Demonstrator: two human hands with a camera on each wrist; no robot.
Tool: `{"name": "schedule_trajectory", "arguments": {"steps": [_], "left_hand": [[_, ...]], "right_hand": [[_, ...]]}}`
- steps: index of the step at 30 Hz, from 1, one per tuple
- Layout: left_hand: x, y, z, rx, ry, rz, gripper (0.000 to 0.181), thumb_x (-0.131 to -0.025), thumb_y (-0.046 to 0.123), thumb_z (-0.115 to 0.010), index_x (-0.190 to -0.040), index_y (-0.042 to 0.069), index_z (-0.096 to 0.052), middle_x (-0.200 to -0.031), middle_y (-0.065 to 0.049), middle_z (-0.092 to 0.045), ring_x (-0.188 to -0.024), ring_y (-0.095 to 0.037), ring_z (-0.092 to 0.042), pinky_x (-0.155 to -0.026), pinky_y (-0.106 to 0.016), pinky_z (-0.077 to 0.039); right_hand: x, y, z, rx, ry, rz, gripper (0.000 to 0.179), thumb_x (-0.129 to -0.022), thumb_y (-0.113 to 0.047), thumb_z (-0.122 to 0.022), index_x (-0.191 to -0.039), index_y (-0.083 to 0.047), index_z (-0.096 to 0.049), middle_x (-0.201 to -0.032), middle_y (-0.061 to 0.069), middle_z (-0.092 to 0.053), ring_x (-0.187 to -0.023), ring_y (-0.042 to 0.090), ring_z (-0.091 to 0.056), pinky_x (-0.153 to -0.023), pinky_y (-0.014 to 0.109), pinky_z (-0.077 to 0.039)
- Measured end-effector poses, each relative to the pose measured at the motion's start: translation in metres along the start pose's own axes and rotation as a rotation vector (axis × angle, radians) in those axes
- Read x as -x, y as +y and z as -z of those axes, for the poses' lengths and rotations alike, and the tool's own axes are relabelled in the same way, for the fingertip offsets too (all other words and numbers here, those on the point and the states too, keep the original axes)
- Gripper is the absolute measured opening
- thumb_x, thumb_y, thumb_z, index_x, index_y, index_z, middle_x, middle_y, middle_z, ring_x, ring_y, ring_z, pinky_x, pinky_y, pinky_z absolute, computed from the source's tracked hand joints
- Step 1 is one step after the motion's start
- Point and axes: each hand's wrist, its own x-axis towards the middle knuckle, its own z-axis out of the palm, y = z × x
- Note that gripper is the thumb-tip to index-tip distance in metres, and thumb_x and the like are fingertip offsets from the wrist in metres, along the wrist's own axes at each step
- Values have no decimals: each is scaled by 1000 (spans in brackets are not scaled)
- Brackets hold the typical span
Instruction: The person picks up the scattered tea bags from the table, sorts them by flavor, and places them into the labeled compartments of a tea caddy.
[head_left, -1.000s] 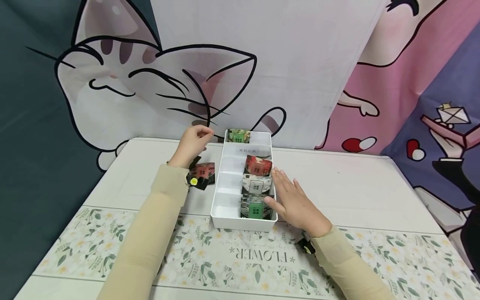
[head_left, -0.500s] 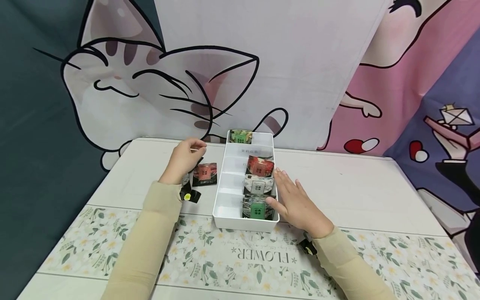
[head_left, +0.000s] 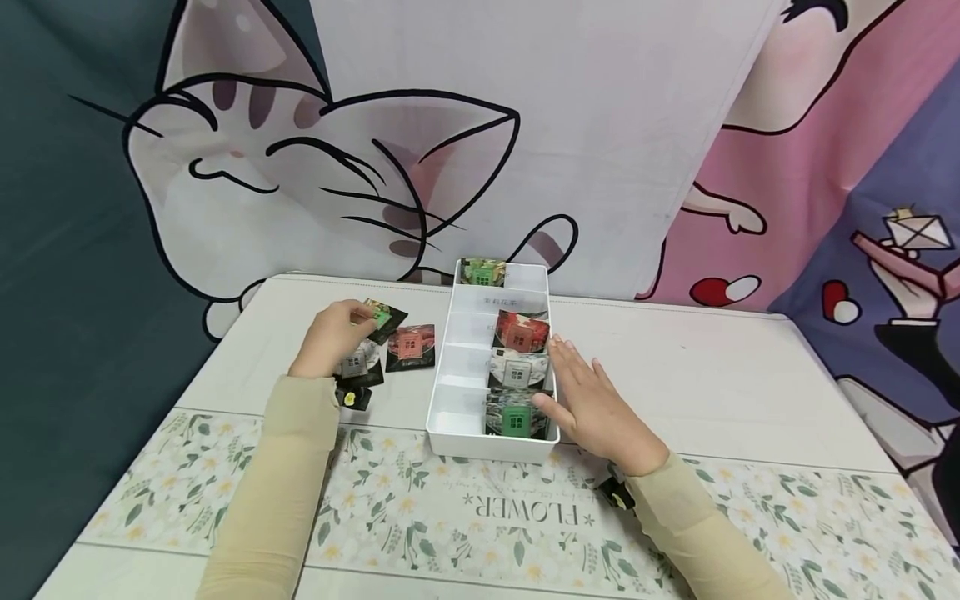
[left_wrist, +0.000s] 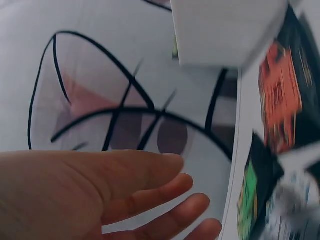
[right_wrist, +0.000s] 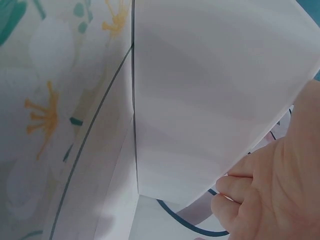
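Note:
My left hand (head_left: 333,337) is over the table left of the white divided tray (head_left: 487,448), its fingertips right at a green-labelled tea sachet (head_left: 387,320). In the left wrist view the fingers (left_wrist: 150,195) are loosely bent with nothing between them. A red-labelled tea sachet (head_left: 411,347) lies between that hand and the tray. A white-labelled one (head_left: 365,364) is partly hidden by the hand. My right hand (head_left: 600,412) rests along the tray's right wall with fingers extended, thumb over the rim; the right wrist view shows fingertips at the tray edge (right_wrist: 220,165).
Inside the tray stand a red (head_left: 519,332), a white (head_left: 517,370) and a green-labelled sachet (head_left: 517,417) on the right. Another green-labelled sachet (head_left: 482,272) sits in its far-left compartment. Behind the table (head_left: 705,375) hangs a cartoon cat curtain (head_left: 615,125).
My left hand has moved left and nearer from beside the tray's far end, uncovering the sachets on the table. The right hand has stayed on the tray's side.

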Motion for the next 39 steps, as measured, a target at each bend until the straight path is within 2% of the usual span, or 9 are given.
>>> {"name": "schedule_trajectory", "arguments": {"steps": [6, 11, 15, 21, 26, 33, 39], "left_hand": [[0, -16, 10, -52, -15, 69, 39, -104, 18, -55, -133, -9, -57, -129, -32, -58, -113, -47, -59, -94, -59, -51], [-1, -30, 16, -64, -39, 125, 38, -103, 16, -55, -130, -11, -58, -131, -35, -55, -114, -49, -57, -94, -60, -50], [-1, -42, 20, -77, -62, 153, 36, -102, 15, -56, -125, -13, -60, -128, -35, -57, -113, -49, -57, -92, -60, -51], [-3, -54, 23, -47, -73, 167, 29, -98, 14, -58, -112, -11, -64, -116, -30, -63, -108, -47, -58, -90, -59, -51], [-3, -60, 22, -33, -85, 179, 24, -98, 12, -61, -107, -9, -66, -115, -30, -63, -106, -45, -57, -86, -56, -52], [-4, -65, 22, 0, -96, 189, 23, -98, 12, -61, -111, -7, -65, -122, -31, -59, -102, -40, -56, -80, -49, -52], [-4, -68, 27, 37, -133, 159, 27, -100, 9, -55, -117, -10, -65, -107, -24, -64, -89, -28, -57, -72, -36, -50]], "right_hand": [[0, -1, 2, 2, -1, 0, 83, -106, -53, -42, -163, -3, -9, -170, 12, -8, -156, 33, -8, -124, 60, -5], [0, -1, 3, 6, 17, 7, 82, -107, -51, -44, -162, -1, -10, -169, 14, -10, -155, 35, -10, -124, 62, -7], [1, -1, 3, 11, 24, 13, 81, -107, -51, -44, -162, 0, -12, -169, 16, -11, -155, 36, -11, -123, 64, -9], [1, 0, 2, 12, 30, 16, 81, -107, -50, -44, -162, -1, -12, -169, 16, -12, -155, 37, -12, -122, 65, -11], [0, 1, 0, 14, 14, 9, 81, -107, -50, -44, -162, -2, -10, -169, 15, -10, -155, 37, -11, -123, 64, -9], [-1, 1, -1, 15, 13, 10, 82, -107, -51, -44, -162, -2, -10, -169, 15, -10, -155, 36, -11, -123, 64, -10], [-1, 1, -1, 15, 24, 17, 81, -107, -50, -44, -162, -1, -12, -169, 16, -12, -155, 35, -10, -122, 65, -11]]}}
